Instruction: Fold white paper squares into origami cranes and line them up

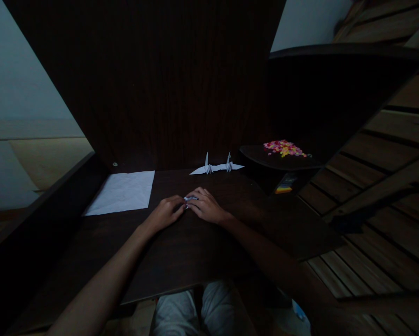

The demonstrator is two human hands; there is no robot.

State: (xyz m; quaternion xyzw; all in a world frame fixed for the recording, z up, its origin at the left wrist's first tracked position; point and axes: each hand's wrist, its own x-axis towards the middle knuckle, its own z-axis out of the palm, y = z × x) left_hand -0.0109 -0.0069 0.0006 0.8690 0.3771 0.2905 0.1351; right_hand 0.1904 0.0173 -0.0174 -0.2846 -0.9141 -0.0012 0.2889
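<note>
Both my hands meet over a small piece of folded white paper (188, 199) on the dark desk. My left hand (167, 211) has its fingers closed on the paper's left side. From the right, my right hand (205, 205) bends its fingers over the same paper and hides most of it. Just behind them stand two white paper cranes (216, 168), side by side against the back panel, wings spread. To the left lies a flat, slightly creased white paper sheet (125, 191).
A corner shelf (258, 154) at the right bears a pile of small pink, red and yellow pieces (284, 148). Beneath it is a small item with a yellow edge (283, 190). The desk (181, 261) has a raised left side panel (55, 205). Wooden slats (380, 186) fill the far right.
</note>
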